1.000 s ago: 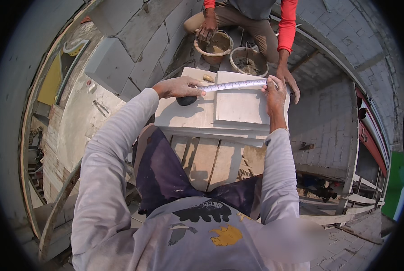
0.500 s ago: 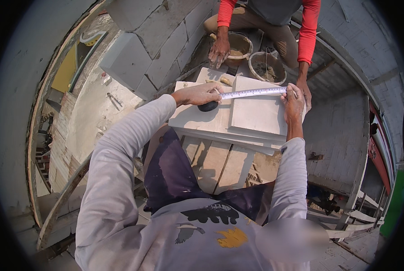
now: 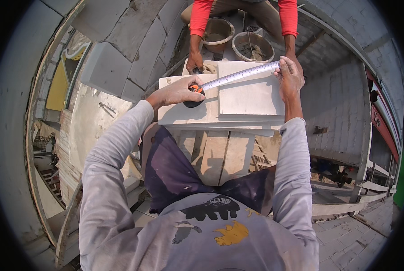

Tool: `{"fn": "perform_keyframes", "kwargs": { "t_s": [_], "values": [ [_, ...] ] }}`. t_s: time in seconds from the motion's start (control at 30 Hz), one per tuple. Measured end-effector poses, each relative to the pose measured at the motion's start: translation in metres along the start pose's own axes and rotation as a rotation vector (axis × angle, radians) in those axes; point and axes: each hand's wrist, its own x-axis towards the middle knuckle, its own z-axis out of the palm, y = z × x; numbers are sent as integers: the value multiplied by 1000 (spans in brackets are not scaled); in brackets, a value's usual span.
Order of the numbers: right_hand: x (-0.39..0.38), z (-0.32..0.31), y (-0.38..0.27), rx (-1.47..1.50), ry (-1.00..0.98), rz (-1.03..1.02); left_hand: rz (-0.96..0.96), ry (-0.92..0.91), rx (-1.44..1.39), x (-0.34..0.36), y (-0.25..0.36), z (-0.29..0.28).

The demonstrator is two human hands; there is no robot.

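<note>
My left hand (image 3: 177, 92) is wrapped round a black and orange tape measure (image 3: 194, 95) over the white blocks (image 3: 186, 116). From it the white tape blade (image 3: 238, 75) runs at a slant up to the right across the raised upper block (image 3: 251, 97). My right hand (image 3: 290, 77) pinches the blade's far end above that block's right side. A co-worker's hand (image 3: 194, 59) reaches to a small object at the back of the blocks, too hidden to name; their other hand is partly behind my right hand.
Two buckets (image 3: 218, 41) of grey mortar stand beyond the blocks, before the crouching co-worker in red sleeves (image 3: 288, 18). A block wall (image 3: 145, 49) rises at the back left. Wooden planks (image 3: 215, 158) lie under my legs. A small metal tool (image 3: 106, 108) lies on the pale surface at left.
The tape's right end has risen and the blade slants more. My left hand has turned, showing the orange on the case. The co-worker's hand has moved from the bucket down to the blocks.
</note>
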Motion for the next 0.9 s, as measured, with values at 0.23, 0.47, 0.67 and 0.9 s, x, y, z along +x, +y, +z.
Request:
{"fn": "perform_keyframes", "kwargs": {
  "t_s": [0.23, 0.47, 0.67, 0.9],
  "values": [
    [-14, 10, -21, -59, 31, -50, -33, 68, -101, -5, 5, 4],
    [-6, 0, 6, -78, 24, -1, 43, 152, 87, 15, -17, 1],
    [-16, 16, 27, -50, -46, 95, 59, 101, 134, 34, 7, -5],
    [-6, 37, 27, -328, 36, 84, -281, 14, 271, 89, 49, -27]
  ]
}}
